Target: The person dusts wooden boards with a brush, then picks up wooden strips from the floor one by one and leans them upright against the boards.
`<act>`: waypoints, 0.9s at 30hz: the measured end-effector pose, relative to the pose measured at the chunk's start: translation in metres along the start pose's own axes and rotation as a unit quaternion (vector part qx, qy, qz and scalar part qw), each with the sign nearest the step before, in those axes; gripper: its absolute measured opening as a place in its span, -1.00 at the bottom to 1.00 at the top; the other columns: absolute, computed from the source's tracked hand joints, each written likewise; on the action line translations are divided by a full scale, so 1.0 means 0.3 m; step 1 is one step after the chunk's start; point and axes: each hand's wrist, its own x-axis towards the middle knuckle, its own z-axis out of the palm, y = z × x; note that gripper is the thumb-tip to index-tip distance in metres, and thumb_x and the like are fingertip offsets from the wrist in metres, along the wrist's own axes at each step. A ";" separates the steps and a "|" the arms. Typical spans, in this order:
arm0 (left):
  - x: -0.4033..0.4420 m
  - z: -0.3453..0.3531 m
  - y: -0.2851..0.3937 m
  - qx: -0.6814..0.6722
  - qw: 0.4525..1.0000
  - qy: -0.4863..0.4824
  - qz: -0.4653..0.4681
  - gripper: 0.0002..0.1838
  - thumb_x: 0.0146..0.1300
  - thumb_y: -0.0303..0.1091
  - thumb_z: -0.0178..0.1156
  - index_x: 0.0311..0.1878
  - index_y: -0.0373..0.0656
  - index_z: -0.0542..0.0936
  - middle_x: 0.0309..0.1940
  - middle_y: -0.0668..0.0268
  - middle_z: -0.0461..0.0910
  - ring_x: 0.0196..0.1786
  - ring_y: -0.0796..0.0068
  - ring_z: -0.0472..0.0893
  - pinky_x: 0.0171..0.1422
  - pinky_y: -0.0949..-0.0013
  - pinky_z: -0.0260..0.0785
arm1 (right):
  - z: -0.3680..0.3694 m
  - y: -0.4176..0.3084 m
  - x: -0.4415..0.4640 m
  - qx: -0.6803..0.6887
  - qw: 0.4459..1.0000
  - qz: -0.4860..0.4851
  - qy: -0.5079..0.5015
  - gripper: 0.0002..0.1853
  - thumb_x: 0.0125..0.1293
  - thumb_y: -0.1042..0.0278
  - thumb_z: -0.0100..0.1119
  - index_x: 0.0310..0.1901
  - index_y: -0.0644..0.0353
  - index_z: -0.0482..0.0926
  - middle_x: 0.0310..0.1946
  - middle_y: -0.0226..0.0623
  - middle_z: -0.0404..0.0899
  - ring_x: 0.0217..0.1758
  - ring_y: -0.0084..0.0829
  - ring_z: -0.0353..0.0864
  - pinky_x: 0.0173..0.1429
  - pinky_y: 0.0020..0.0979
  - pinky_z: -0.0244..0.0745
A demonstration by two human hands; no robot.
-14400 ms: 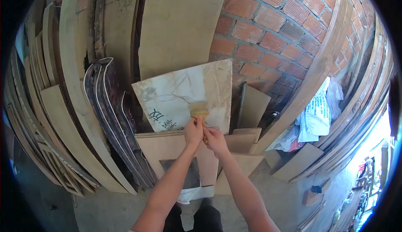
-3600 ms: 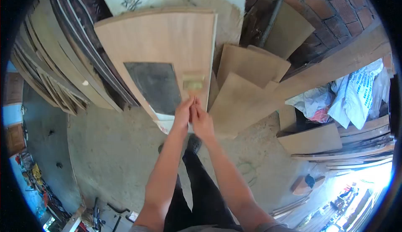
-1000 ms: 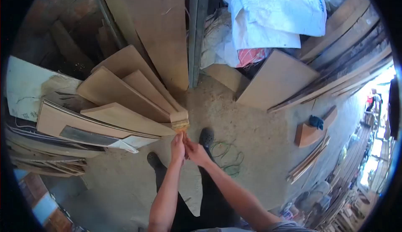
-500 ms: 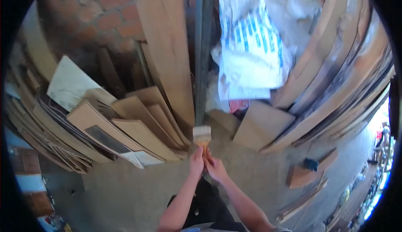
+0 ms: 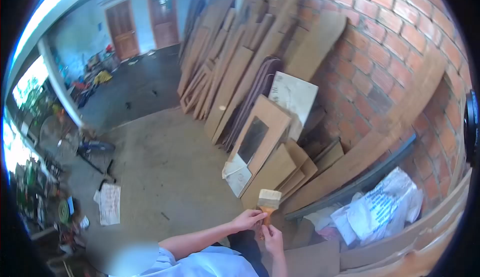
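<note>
A flat paintbrush (image 5: pixel 269 200) with pale bristles and an orange-brown wooden handle points up and away from my body. My left hand (image 5: pixel 249 220) comes in from the left, its fingers closed on the handle just below the bristle end. Lower down, my right hand (image 5: pixel 273 239) pinches the same handle near its tail. Beyond the bristles lean brown boards (image 5: pixel 275 172), the closest things to the brush.
Many wooden planks (image 5: pixel 240 72) lean along the brick wall (image 5: pixel 370 37). At right lie a white plastic sack (image 5: pixel 380 204) and a dark metal bar (image 5: pixel 370 174). A bicycle (image 5: pixel 92 147) stands left, near a paper sheet (image 5: pixel 108 204) on the concrete floor (image 5: pixel 160 167).
The view has swung left, bringing the doors, bicycle and far floor into sight. The sack has shifted to the lower right. Both hands still hold the paintbrush.
</note>
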 end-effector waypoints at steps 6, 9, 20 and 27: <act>-0.323 0.000 -0.048 -0.091 0.989 0.121 -0.001 -0.59 0.46 -0.01 0.11 -0.19 -0.24 0.62 -0.37 0.42 0.58 -0.31 0.68 0.53 -0.25 0.51 0.38 | 0.161 -0.096 -0.195 -0.026 0.996 -0.030 -0.084 -0.64 0.49 0.08 0.08 -0.13 0.26 0.66 -0.44 -0.40 0.64 -0.42 -0.62 0.56 -0.26 -0.50 0.51; -0.301 0.100 -0.034 -0.087 0.993 0.076 -0.026 -0.66 0.48 -0.10 0.09 -0.17 -0.21 0.63 -0.31 0.33 0.63 -0.26 0.59 0.60 -0.21 0.45 0.44 | 0.091 -0.075 -0.281 -0.021 0.999 0.000 -0.040 -0.61 0.48 0.03 0.09 -0.14 0.25 0.66 -0.44 -0.39 0.63 -0.38 -0.59 0.57 -0.25 -0.48 0.48; -0.302 1.031 -0.045 0.004 0.984 -0.162 -0.075 -0.73 0.46 -0.14 0.13 -0.21 -0.16 0.62 -0.37 0.42 0.57 -0.28 0.61 0.55 -0.20 0.47 0.39 | -0.500 0.076 -1.025 0.022 0.968 -0.015 0.248 -0.57 0.46 -0.03 0.07 -0.30 0.24 0.58 -0.52 -0.34 0.61 -0.47 -0.52 0.57 -0.33 -0.42 0.45; -0.332 1.766 -0.021 0.024 0.963 -0.248 -0.105 -0.69 0.42 -0.07 0.16 -0.20 -0.13 0.65 -0.44 0.45 0.53 -0.37 0.60 0.52 -0.22 0.46 0.39 | -0.927 0.082 -1.499 0.048 0.898 0.022 0.437 -0.67 0.48 0.10 0.07 -0.08 0.26 0.54 -0.44 -0.35 0.65 -0.45 -0.55 0.61 -0.38 -0.44 0.46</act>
